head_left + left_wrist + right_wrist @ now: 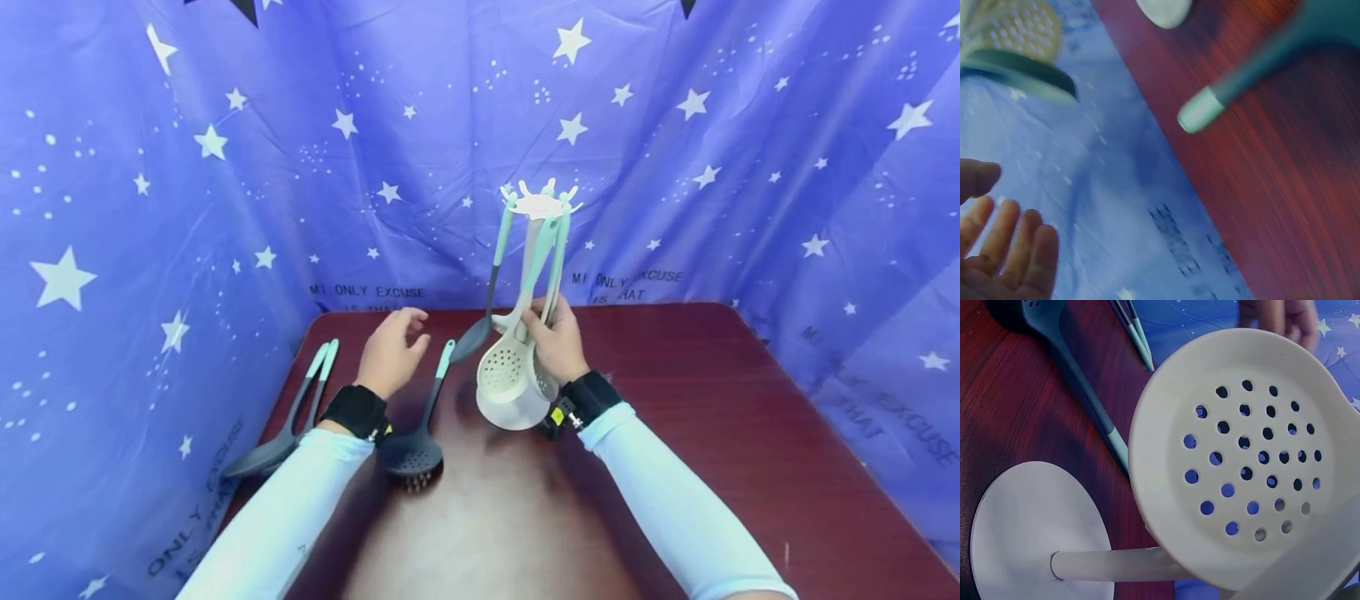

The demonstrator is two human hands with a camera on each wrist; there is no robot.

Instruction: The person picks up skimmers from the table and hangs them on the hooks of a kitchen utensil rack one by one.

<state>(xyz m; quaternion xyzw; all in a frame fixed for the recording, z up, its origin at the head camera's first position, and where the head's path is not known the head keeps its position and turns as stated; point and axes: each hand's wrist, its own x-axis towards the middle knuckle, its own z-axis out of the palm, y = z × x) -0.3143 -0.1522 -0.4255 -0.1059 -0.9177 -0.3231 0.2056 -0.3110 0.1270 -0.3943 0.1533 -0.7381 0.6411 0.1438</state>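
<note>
Right hand (557,337) curled round the middle of a white stand (538,207) with a round base, slim post and crown of small hooks; whether it grips the post alone or hanging handles too, cannot tell. Left hand (392,354) free, fingers loosely bent, thumb apart, nothing held.

On the stand: a cream perforated skimmer (502,368), round-headed, its mint handle reaching up to the hooks; a dark grey spoon (472,340) hangs on the left side, also mint-handled. More pale utensils behind, partly hidden.

Just beside the left hand: a dark grey slotted turner (412,452) with mint grip, lying on the glossy red-brown table (675,375). Farther left, two dark utensils (273,446) with mint ends, close together. Beyond, blue star-print cloth (450,125).

Step in hand, my reading: utensils being sorted between stand and table, right hand steadying. Next move likely calls for a firm right hold and left fingers closing on one handle without knocking its neighbours.
</note>
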